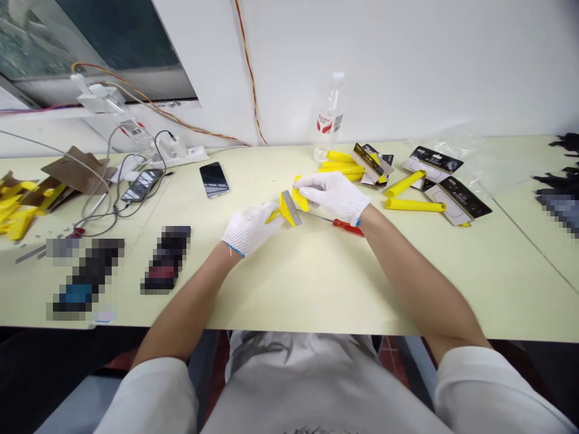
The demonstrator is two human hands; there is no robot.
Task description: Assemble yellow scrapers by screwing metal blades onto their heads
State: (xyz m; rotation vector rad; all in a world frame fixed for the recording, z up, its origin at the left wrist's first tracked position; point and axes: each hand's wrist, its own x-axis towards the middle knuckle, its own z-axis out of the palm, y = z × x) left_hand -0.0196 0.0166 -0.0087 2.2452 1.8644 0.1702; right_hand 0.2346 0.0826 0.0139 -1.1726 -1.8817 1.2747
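White knit gloves cover both hands. My left hand (254, 229) is closed on a yellow scraper head (286, 208), which has a flat grey metal blade (294, 211) along its right side. Pinched in the fingers of my right hand (337, 194) is a yellow plastic piece (299, 199), held close beside the blade; whether the two touch I cannot tell. Below my right wrist lies a screwdriver (347, 228) with a red handle, its shaft pointing left toward the scraper head.
Yellow tube handles (415, 205) and black packaging cards (459, 196) lie to the right. A clear bottle (329, 120) stands by the wall. Leftward are a phone (214, 179), a cabled phone (142, 185), a power strip (185, 158) and more yellow parts (20, 220).
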